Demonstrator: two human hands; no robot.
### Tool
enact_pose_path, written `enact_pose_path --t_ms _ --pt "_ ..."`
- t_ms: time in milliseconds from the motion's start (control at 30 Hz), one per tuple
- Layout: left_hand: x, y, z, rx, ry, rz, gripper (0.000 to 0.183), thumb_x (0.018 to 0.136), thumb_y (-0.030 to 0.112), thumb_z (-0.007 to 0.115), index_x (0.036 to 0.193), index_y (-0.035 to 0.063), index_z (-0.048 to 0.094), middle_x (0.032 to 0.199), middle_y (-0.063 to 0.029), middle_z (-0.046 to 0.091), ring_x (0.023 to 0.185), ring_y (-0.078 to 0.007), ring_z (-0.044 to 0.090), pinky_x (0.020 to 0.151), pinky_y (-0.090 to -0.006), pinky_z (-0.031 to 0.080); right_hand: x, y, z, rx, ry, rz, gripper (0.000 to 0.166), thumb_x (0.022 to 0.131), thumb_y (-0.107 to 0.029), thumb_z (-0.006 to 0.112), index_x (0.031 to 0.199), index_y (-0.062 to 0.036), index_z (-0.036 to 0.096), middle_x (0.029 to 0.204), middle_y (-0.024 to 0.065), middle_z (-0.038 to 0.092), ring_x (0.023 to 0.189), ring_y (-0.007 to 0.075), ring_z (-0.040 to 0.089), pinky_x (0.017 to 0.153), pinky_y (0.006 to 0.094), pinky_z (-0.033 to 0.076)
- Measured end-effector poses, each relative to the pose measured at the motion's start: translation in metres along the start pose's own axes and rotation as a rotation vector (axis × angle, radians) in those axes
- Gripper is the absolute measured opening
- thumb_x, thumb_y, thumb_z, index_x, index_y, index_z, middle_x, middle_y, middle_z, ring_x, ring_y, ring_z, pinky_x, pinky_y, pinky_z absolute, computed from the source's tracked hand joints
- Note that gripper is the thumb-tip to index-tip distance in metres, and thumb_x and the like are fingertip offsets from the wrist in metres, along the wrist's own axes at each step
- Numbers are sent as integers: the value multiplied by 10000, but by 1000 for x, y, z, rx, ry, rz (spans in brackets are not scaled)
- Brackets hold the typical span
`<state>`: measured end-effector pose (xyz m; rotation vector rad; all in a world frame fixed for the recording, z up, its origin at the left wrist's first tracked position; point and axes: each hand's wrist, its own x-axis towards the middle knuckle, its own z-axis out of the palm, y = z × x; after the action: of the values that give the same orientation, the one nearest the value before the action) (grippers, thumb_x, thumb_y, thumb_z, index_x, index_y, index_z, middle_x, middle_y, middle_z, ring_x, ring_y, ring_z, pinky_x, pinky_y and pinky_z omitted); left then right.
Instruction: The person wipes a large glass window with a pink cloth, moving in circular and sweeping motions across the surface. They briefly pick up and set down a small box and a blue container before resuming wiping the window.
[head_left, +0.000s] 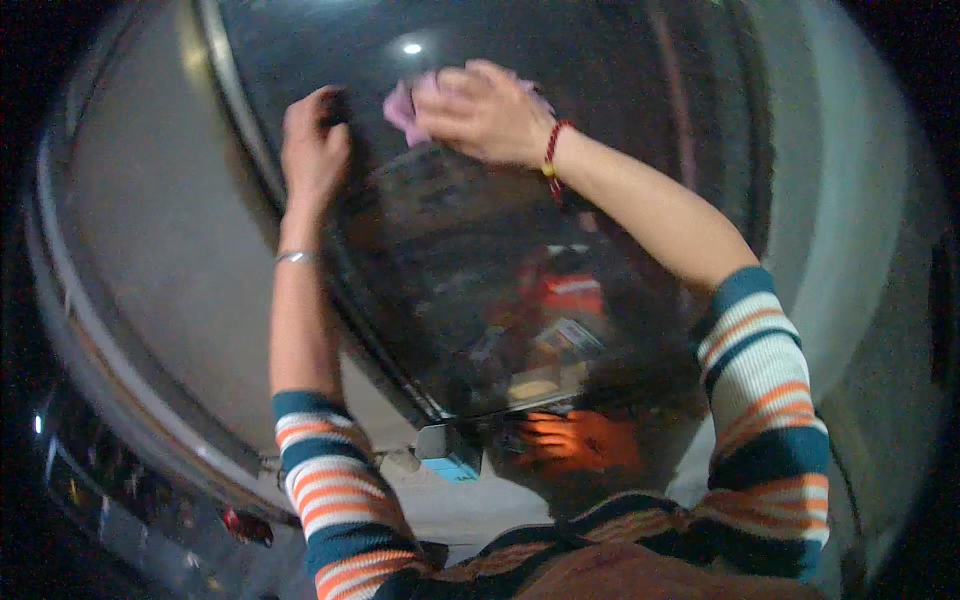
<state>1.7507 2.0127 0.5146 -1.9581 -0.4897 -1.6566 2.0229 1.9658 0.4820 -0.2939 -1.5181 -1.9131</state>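
Note:
My right hand (484, 112) presses a crumpled pink cloth (403, 109) against a dark, glossy pane (450, 247), apparently vehicle glass. Part of the cloth is hidden under the fingers, and the hand is slightly blurred. To its left, my left hand (311, 142) is curled near the pane's metal-trimmed left edge. A dark patch (335, 107) shows between its thumb and fingers; whether this is a held thing or shadow, I cannot tell.
Pale body panels (165, 187) curve along both sides. Below the pane lie an orange glove (577, 441) and a blue-and-grey box (448, 454). Red and yellowish shapes (536, 388) show in the pane, reflected or behind it. A small red object (246, 526) is at lower left.

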Motion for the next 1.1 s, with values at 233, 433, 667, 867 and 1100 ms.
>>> enact_pose_path --t_ms 233,433,667,867,1100 --pt "-29 39 27 92 -82 -32 448 877 94 606 1316 182 623 1247 -95 573 1144 -302 637 935 -415 551 -92 116 -89 -213 -205 858 227 893 -199 653 1111 -136 651 1146 89 613 1077 326 579 852 499 474" --pt "-25 126 72 112 -107 284 399 833 76 645 1225 147 651 1153 -84 619 1081 -303 638 859 -419 557 -150 -27 -104 207 -302 228 403 821 -176 678 1217 -235 643 1290 15 604 1137 265 585 969 501 498" --pt "13 205 154 46 -48 421 343 830 154 739 1169 173 694 1092 -67 622 1030 -292 614 890 -427 495 -205 86 -149 -58 -325 477 416 826 -207 727 1230 -277 654 1336 -28 587 1213 253 541 1074 476 420" --pt "76 259 223 72 71 381 315 877 146 661 1190 116 681 986 -110 608 938 -342 613 792 -466 475 -183 105 -163 -213 -80 616 407 961 -197 555 1351 -84 580 1234 106 595 1150 331 565 889 442 496" --pt "81 271 250 215 221 423 332 889 189 659 1216 129 650 1020 -111 622 948 -344 613 772 -489 466 -210 105 -147 -150 -62 676 402 827 -204 742 1219 -252 667 1389 -32 553 1259 267 494 1080 462 410"
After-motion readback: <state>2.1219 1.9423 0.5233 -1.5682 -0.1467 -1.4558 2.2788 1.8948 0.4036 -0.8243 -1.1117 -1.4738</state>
